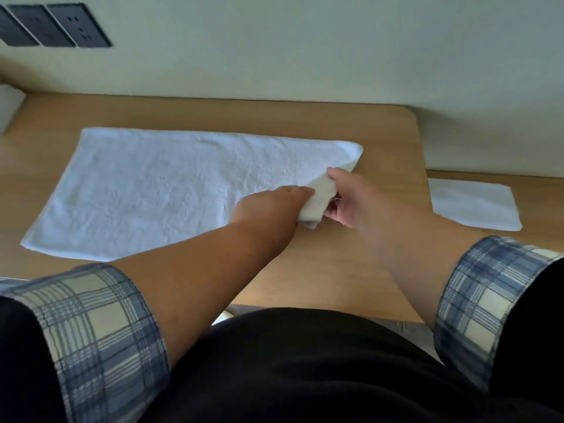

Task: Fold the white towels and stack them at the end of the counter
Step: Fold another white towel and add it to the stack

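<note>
Here we are over the wooden bench (351, 270), and a big white towel (168, 190) is spread flat across it, long side running left to right, far edge close to the wall (305, 56). Both hands meet at its near right corner. That corner (317, 203) is lifted off the wood and bunched into a thick wad. The right hand (351, 199) pinches it, thumb on top, fingers curled underneath. The left hand (268, 206) comes in from the other side, back of the hand up, fingers closed on the same wad. The two hands are almost touching, with only that bunch of cloth between them. The rest of the towel lies flat, a little rumpled in the middle.

Off to the right, past the bench's rounded corner, a smaller folded towel (473, 204) lies flat on a wooden surface, well apart from the big one. Both forearms are bare, with plaid cuffs (100, 325) rolled back over dark sleeves. Up on the wall at top left sits a row of dark sockets (55, 25).
</note>
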A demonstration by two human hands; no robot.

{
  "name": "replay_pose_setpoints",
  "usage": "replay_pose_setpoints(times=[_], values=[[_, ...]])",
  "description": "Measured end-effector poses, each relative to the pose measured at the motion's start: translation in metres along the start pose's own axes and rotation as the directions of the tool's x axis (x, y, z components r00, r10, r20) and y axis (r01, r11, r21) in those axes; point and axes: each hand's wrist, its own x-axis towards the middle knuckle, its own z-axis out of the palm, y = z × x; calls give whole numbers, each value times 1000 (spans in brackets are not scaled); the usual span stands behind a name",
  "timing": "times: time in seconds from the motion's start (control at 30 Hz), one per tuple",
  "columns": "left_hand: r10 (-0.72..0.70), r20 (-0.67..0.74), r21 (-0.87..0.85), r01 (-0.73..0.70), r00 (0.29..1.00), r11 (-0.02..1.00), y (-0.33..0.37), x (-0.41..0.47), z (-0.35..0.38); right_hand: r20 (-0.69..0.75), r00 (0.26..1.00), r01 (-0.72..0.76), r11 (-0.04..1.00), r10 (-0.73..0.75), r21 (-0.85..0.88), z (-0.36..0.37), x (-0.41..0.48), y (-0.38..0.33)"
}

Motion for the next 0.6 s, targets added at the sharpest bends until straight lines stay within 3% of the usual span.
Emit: replay_pose_setpoints(times=[0.13,0.27,0.47,0.6], values=[[19,-58,-53,-22,998,998,-16,-20,-12,-40,999,31,999,-32,-4,12,20,-25],[17,-107,-79,-25,994,997,-41,-38,-15,-196,977,96,994,-86,43,26,38,-38],[20,-174,-199,-55,984,978,-95,-71,-18,-253,881,355,912,-400,-205,108,15,-33],[-47,-166,-292,-4,985,956,-144,-96,-32,-223,798,511,825,-560,-242,183,-6,-27]])
